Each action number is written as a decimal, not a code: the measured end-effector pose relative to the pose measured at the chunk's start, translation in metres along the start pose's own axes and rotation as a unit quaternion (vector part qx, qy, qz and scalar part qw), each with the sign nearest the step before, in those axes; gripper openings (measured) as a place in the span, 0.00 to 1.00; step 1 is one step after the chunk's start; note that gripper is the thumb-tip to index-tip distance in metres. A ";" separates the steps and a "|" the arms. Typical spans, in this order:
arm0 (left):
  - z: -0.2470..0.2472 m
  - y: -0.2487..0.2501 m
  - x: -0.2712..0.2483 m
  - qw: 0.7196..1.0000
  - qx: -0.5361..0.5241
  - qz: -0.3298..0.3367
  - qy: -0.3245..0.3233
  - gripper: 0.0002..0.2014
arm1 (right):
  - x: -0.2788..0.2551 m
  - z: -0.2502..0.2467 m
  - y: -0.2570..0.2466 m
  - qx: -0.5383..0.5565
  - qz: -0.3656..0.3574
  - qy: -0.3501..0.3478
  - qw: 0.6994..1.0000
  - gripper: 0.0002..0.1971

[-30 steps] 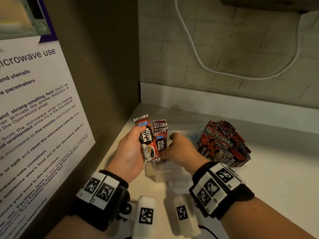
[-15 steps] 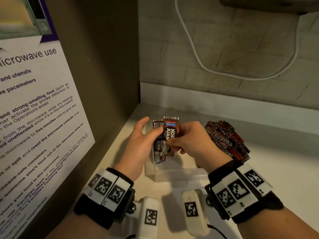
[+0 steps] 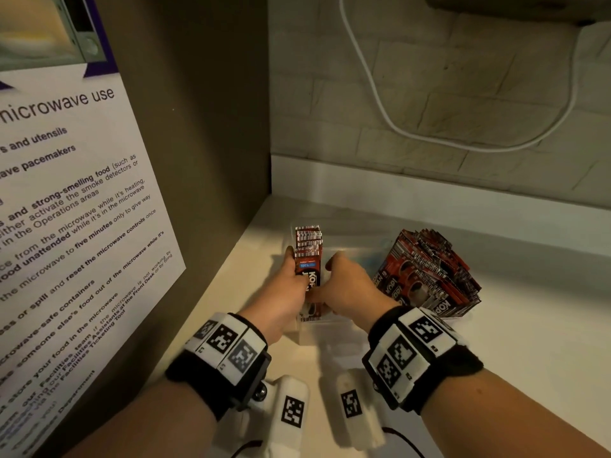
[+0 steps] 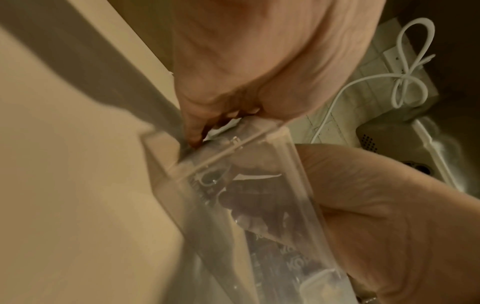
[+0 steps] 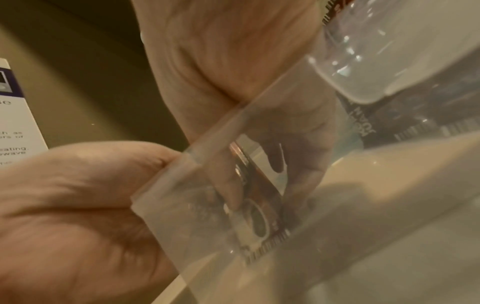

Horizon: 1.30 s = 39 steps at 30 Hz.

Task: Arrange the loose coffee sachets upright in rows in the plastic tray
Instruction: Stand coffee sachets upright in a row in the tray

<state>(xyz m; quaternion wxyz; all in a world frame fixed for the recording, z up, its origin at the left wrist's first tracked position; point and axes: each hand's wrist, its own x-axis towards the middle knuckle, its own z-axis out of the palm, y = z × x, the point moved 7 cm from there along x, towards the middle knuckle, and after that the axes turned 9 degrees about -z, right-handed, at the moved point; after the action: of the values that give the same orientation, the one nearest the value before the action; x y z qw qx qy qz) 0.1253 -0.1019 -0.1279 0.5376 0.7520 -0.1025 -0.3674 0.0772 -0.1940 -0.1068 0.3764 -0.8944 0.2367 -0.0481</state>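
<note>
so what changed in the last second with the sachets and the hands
Both hands brought the held sachets down from above the counter into the left end of the clear plastic tray, where they now stand upright. The left hand and right hand grip them from either side, lower and further forward than before. The sachet pile at the right stayed put, as did the poster.

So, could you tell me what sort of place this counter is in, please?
Probably a shared workplace pantry. A notice on microwave use, mentioning a Facilities team, hangs beside the counter, and a stack of coffee sachets sits there. A white cable runs along the tiled wall.
</note>
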 end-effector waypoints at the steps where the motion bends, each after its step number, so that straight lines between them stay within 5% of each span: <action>1: 0.000 0.000 0.001 1.000 -0.001 0.001 0.002 0.28 | 0.000 0.004 -0.002 -0.029 -0.015 -0.020 0.999 0.19; 5: 0.003 0.009 -0.002 1.000 -0.018 0.008 0.001 0.29 | 0.003 0.015 -0.010 -0.132 -0.078 -0.038 0.988 0.15; 9: 0.000 0.016 -0.004 1.000 -0.015 0.019 0.004 0.30 | 0.004 0.012 -0.003 -0.117 -0.054 0.001 0.992 0.15; 29: 0.003 0.010 -0.002 0.998 -0.055 0.008 0.001 0.35 | 0.013 0.029 0.009 -0.124 -0.011 -0.070 0.990 0.22; 36: 0.003 0.011 -0.002 0.999 -0.042 0.006 0.007 0.36 | -0.001 0.016 -0.001 -0.082 0.002 -0.058 0.995 0.18; 39: 0.000 0.011 -0.003 0.999 -0.051 0.007 0.005 0.37 | -0.008 0.010 -0.013 -0.064 -0.006 -0.064 0.996 0.07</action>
<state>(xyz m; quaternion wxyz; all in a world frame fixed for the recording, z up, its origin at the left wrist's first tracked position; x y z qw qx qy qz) 0.1259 -0.1051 -0.1170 0.5785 0.7243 -0.0860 -0.3651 0.0778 -0.1757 -0.1042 0.3327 -0.9192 0.2095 0.0223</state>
